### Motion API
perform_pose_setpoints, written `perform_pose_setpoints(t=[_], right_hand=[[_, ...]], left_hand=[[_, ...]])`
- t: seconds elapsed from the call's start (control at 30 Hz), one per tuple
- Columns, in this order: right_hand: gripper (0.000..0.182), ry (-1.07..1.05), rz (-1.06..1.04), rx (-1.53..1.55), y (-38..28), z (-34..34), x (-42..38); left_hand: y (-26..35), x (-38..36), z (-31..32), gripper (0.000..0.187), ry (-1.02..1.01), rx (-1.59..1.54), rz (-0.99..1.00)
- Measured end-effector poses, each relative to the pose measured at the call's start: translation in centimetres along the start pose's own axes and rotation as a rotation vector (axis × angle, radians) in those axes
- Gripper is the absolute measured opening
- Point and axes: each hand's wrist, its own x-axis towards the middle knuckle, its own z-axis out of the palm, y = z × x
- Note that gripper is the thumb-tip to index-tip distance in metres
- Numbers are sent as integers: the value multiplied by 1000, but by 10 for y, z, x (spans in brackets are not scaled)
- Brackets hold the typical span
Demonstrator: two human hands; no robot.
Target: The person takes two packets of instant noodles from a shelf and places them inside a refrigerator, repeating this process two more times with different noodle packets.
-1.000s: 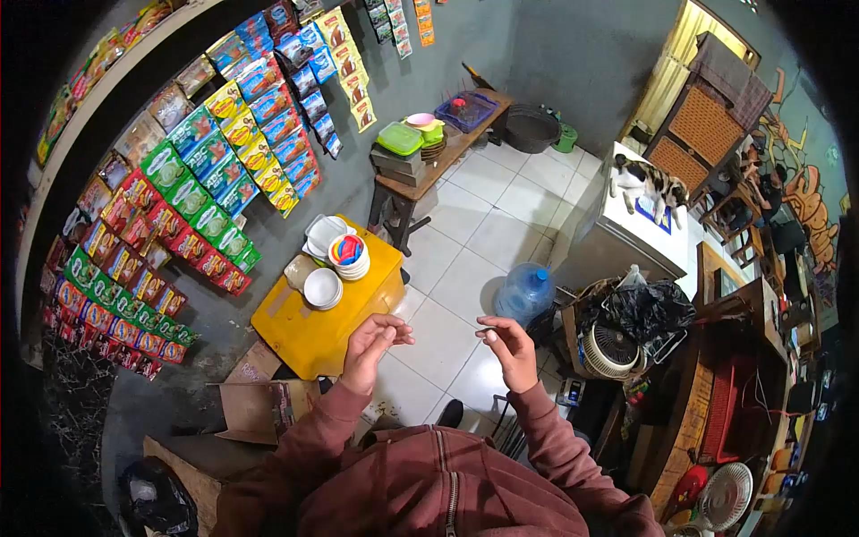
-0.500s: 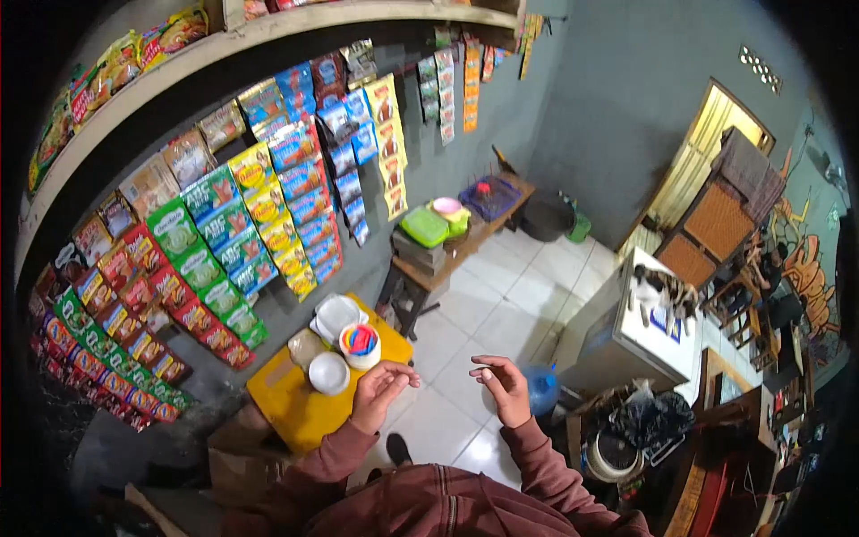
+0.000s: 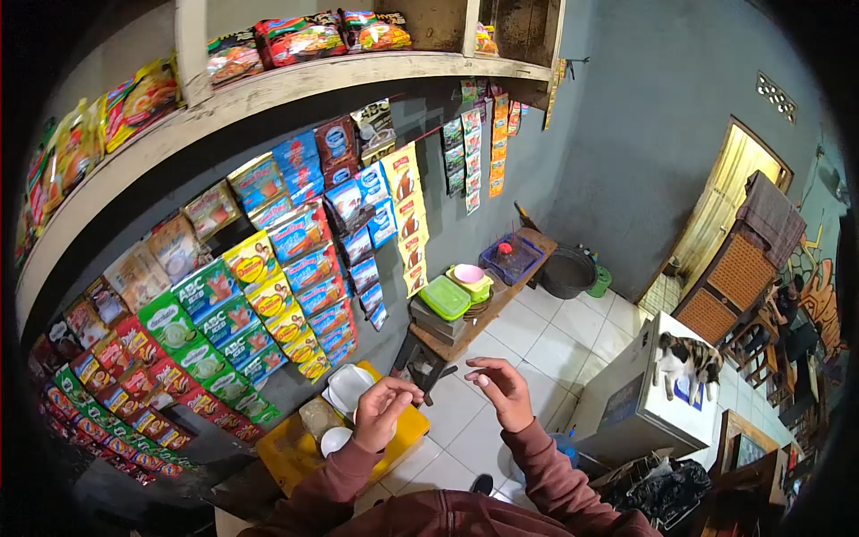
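Note:
My left hand (image 3: pixel 383 413) is raised in front of the yellow table (image 3: pixel 410 432), its fingers loosely bent and the thumb near them; I see nothing held. To its right, my right hand (image 3: pixel 504 394) hovers over the tiled floor with fingers curved and apart from the thumb, holding nothing visible. The two hands face each other without touching. Behind and beside the left hand, the table bears a white bowl (image 3: pixel 335 440) and white dishes (image 3: pixel 347 390), partly covered by that hand.
Strips of drink sachets (image 3: pixel 210 309) hang along the left wall beneath a shelf (image 3: pixel 358 68) of noodle packs. A wooden bench (image 3: pixel 483 313) carries a green container (image 3: pixel 445 297) and a blue basket (image 3: pixel 514 259). At right, a cat (image 3: pixel 684 365) lies on a white freezer (image 3: pixel 658 416).
The view has tilted up and shifted, showing more of the shelf. Both hands stay raised in nearly the same pose. The tub of colourful items on the table is now hidden.

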Motion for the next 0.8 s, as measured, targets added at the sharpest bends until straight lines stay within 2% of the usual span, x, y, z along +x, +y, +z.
perform_pose_setpoints(t=[0.2,0.33,0.47,0.63,0.73,0.8], right_hand=[[27,-33,-76,-78,-23,-78,72],[28,-106,-193,-158,-57,-142,131],[30,-167,-353,-292,-103,-185,188],[29,-234,-502,-361,-147,-198,248],[24,-281,-719,-450,-169,-192,284],[22,-316,-782,-503,-184,-185,302]], left_hand=[[-19,69,23,11,109,150,-7],[11,134,61,8,55,512,165],[38,185,90,10,-50,723,339],[68,225,105,13,-125,992,435],[89,249,110,16,-184,1137,511],[101,264,109,15,-183,1158,545]])
